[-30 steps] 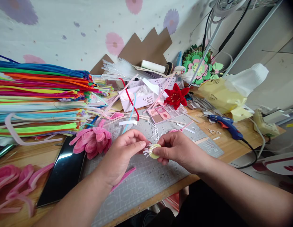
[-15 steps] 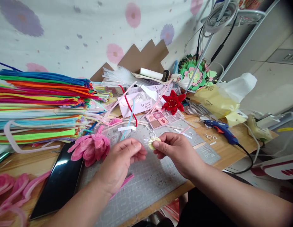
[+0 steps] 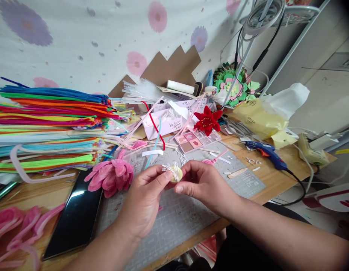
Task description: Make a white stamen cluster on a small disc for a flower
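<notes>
Between my hands is a small pale yellow round piece (image 3: pixel 178 175) topped by a spray of thin white stamen-like threads (image 3: pixel 171 170). My left hand (image 3: pixel 147 188) pinches it at its left side, with the thumb over the threads. My right hand (image 3: pixel 204 184) is at its right edge. Its thumb and forefinger are parted around that edge, and the other fingers are partly hidden. To the left of my left hand sits a fluffy pink flower (image 3: pixel 111 176) of pipe-cleaner petals. Below everything lies a grey cutting mat (image 3: pixel 152 237).
Pipe-cleaner bundles (image 3: pixel 50 124) are stacked at the left, above a black tablet (image 3: pixel 73 218). Behind my hands are a red flower (image 3: pixel 207 120) and a makeup palette (image 3: pixel 194 142). A blue glue gun (image 3: pixel 266 154) with a trailing cord lies at the right, near a tissue pack (image 3: pixel 261 118).
My left hand has closed on the yellow piece, which the right hand held before. The piece has moved slightly left and down. The right thumb and forefinger have parted. The view has shifted a little.
</notes>
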Available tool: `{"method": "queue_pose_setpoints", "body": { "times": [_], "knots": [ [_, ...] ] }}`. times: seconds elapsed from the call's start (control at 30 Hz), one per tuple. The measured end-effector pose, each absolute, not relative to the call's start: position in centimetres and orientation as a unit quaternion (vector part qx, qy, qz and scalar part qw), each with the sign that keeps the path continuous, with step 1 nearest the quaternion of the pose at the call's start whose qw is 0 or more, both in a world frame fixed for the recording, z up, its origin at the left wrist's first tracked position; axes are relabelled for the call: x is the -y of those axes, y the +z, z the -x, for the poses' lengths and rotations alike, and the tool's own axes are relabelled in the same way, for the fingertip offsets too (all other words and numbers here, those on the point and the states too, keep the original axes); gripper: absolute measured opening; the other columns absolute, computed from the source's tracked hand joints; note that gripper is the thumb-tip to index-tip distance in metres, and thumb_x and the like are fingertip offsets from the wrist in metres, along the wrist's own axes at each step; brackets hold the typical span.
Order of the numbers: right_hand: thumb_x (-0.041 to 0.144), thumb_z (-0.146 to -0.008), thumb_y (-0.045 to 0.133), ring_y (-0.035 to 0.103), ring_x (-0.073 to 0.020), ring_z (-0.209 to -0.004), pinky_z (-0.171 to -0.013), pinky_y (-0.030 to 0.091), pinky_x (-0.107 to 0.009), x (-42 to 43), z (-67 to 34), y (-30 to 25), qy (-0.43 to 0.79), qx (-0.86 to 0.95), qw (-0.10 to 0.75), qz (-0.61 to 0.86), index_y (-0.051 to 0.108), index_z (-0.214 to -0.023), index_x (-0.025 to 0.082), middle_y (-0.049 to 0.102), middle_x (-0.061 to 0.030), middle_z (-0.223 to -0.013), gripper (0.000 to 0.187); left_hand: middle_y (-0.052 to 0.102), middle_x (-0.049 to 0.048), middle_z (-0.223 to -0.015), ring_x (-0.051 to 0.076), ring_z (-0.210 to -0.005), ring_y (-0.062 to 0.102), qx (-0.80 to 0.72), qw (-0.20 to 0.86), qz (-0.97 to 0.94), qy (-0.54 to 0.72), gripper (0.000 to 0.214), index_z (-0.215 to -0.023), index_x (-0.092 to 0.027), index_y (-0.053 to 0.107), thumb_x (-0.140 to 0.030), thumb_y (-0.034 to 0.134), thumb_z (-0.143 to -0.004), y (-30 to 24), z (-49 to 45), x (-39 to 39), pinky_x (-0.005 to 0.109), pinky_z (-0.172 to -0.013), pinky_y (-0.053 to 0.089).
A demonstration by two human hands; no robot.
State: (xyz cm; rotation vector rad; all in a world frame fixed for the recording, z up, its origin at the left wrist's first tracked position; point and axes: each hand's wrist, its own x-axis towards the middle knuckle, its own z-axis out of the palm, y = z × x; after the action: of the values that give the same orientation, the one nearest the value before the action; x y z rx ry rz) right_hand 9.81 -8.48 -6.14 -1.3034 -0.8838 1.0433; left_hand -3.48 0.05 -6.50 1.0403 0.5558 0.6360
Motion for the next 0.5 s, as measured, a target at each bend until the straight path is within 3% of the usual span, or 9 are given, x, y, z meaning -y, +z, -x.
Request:
{"method": "queue_pose_setpoints", "body": {
  "times": [0.2, 0.5],
  "knots": [
    [0.054, -0.075, 0.072, 0.052, -0.0111, -0.065, -0.065, 0.042, -0.027, 8.64, -10.39, -5.78, 0.469, 0.339, 0.621, 0.528, 0.065, -0.075, 0.015, 0.06, -0.0002, -0.071, 0.04, 0.067, 0.0011, -0.077, 0.017, -0.076, 0.063, -0.271, 0.747, -0.553, 0.249, 0.008, -0.075, -0.02, 0.069, -0.027, 0.07, -0.078, -6.23, 3.92, -0.5, 0.032, -0.073, 0.052],
    [0.046, -0.06, 0.083, 0.046, -0.0075, -0.051, -0.052, 0.039, -0.023, 8.5, -10.71, -5.25, 0.54, 0.27, 0.591, 0.534, 0.059, -0.063, 0.015, 0.053, 0.004, -0.057, 0.04, 0.062, 0.0, -0.073, 0.014, -0.064, 0.06, -0.299, 0.72, -0.605, 0.165, 0.013, -0.082, -0.02, 0.067, -0.032, 0.068, -0.079, -6.66, 3.98, -0.45, 0.028, -0.061, 0.05]
  ]
}}
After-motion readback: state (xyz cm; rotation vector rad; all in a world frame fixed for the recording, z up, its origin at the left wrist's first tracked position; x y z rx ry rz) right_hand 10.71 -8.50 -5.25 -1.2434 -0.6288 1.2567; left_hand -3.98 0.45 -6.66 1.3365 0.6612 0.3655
